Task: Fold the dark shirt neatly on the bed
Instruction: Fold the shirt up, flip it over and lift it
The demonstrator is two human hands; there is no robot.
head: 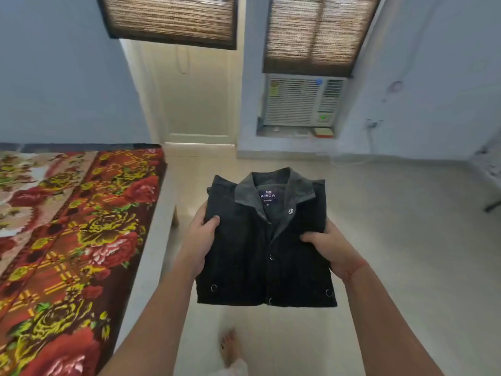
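Observation:
The dark shirt [260, 256] is folded into a compact rectangle, collar and label facing up, snap buttons showing down the front. I hold it flat in the air above the floor, to the right of the bed [67, 226]. My left hand [199, 241] grips its left edge with the thumb on top. My right hand [329, 249] grips its right edge the same way. The bed carries a red and yellow floral cover.
Pale tiled floor [393, 240] stretches under and beyond the shirt. A bare foot [230, 348] shows below it. A window air conditioner [301, 101] sits in the far wall, beside a cream door [195, 90]. A dark furniture leg [492, 206] pokes in at right.

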